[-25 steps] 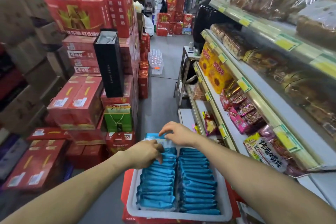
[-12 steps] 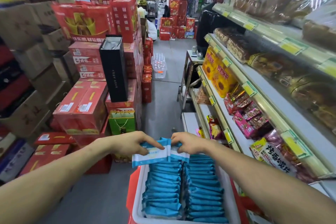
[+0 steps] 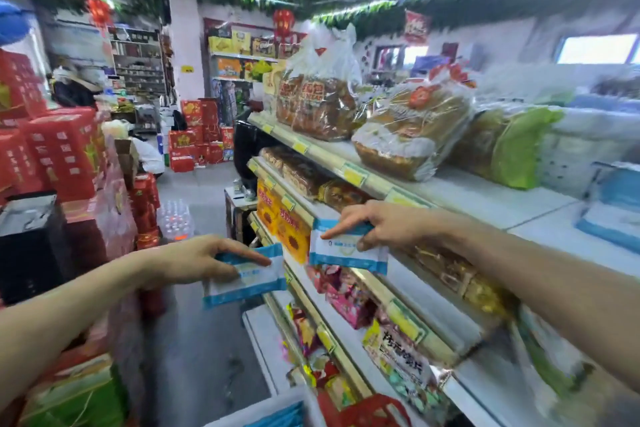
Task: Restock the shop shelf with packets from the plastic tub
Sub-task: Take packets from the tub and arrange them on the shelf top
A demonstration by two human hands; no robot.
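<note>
One flat blue-and-white plastic packet [image 3: 242, 284] is pinched in the left grip [image 3: 187, 262], another packet [image 3: 346, 251] in the right grip [image 3: 388, 224], beside the white tiered shelf [image 3: 485, 198]. Shelving is judged pending; a free gap is required.

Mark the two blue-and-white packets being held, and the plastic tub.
left packet [image 3: 249, 282]: head view, white centre of its face, below the fingers.
right packet [image 3: 339, 252]: head view, white centre panel.
plastic tub [image 3: 263, 407]: head view, white rim near the bottom edge.
</note>
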